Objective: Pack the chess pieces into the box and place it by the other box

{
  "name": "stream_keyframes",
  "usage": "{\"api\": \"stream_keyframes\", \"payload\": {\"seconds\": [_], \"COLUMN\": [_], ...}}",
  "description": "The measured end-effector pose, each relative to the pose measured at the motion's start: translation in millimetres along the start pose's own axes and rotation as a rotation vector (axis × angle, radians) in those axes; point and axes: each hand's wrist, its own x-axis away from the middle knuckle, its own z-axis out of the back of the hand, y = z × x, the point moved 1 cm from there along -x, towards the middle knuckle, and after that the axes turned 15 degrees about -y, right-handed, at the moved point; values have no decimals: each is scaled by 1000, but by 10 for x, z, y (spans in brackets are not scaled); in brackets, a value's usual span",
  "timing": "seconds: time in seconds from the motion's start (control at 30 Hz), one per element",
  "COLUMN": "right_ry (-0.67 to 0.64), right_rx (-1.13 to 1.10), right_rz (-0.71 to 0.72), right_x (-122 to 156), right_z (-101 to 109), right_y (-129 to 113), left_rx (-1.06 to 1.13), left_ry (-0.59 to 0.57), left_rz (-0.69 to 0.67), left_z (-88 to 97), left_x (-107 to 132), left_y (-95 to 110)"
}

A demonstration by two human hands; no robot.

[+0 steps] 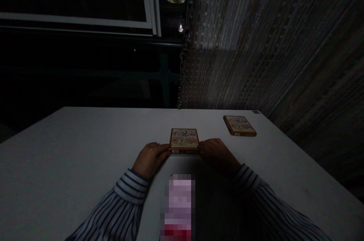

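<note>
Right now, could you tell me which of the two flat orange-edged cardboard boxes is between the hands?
The nearer orange-edged box, pressed between the left hand and right hand; the other box lies untouched near the white table's far right corner.

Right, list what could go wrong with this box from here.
The flat orange-edged printed box is held only at its sides between the left hand and right hand, so it could slip. Just nearer the person lies a pixelated blurred object, which a dropped box might strike. The dim light could also make the edges of the white table harder to judge, perhaps causing a misplaced set-down.
</note>
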Motion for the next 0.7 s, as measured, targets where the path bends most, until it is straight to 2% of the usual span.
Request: {"api": "stream_keyframes", "payload": {"seconds": [0.27,0.7], "right_ry": [-8,-29], "right_rx": [-7,-13], "right_rz": [28,20], "right_x": [-1,6], "right_z": [-34,-53], "right_y": [6,12], "left_rx": [-45,-60], "left_ry": [5,26], "left_rz": [19,-53], "left_z": [-27,-35], "left_x": [-4,0], "left_y": [2,15]}}
